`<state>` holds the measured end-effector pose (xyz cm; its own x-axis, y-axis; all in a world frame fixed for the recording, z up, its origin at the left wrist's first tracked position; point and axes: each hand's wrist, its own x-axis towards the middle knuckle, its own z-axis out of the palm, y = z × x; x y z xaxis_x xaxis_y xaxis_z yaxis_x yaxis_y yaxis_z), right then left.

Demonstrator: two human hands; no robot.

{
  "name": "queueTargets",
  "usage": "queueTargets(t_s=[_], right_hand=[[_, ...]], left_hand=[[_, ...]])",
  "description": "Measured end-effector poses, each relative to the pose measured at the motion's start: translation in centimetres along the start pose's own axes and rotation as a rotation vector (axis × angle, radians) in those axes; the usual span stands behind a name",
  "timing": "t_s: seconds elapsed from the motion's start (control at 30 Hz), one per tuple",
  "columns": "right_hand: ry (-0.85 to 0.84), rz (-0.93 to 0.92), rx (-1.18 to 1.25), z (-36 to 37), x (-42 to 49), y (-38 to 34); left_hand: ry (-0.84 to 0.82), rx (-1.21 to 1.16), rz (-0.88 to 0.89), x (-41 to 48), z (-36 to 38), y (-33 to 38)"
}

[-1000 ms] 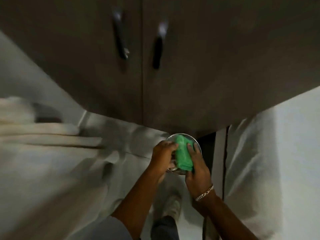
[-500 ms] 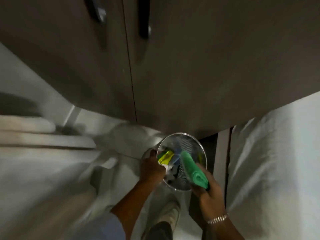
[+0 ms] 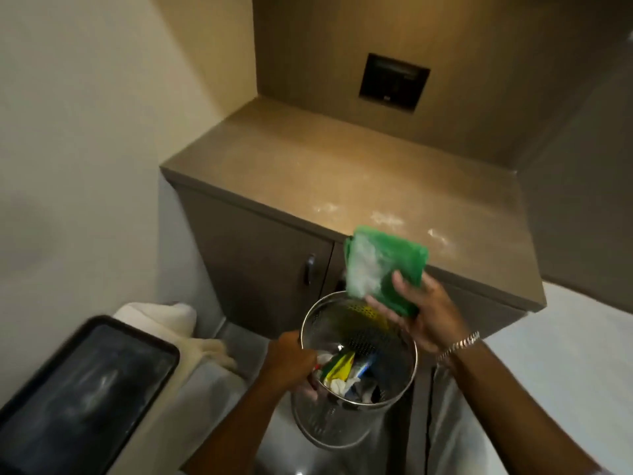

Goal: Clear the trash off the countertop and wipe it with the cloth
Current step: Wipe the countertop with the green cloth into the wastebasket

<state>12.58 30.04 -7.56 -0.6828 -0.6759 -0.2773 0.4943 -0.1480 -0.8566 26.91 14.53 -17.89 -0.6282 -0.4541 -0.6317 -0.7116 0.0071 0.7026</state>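
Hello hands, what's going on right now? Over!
Left hand grips metal bin rim. Right hand holds green cloth, white dust on it, above bin. Trash inside; white smears on countertop. Nothing blocking.

light: dim, warm | table (image 3: 359, 173): brightest, far | edges: wide-angle bending | near left: motion blur, soft focus

Left hand (image 3: 291, 361) clenched low; right hand (image 3: 423, 315) raised, palm-up, fingers pinching.

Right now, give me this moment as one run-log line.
left hand: gripping bin rim | right hand: holding dusty green cloth above bin | bin: wrappers inside | countertop: white powder near front edge, not yet wiped
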Motion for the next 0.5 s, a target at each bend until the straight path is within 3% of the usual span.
queueTargets(t_s=[0.13,0.23,0.5], right_hand=[[-0.013,-0.404,-0.836,2.7,7.8,-7.3],[-0.014,-0.549,-1.085,4.1,15.8,-10.2],[0.065,-0.383,-1.46,6.3,32.8,-8.2]], left_hand=[[0.074,0.085,0.083,0.3,-0.8,2.4],[0.084,0.022,0.022,0.1,-0.2,3.8],[0.109,0.03,0.036,1.2,0.3,4.1]])
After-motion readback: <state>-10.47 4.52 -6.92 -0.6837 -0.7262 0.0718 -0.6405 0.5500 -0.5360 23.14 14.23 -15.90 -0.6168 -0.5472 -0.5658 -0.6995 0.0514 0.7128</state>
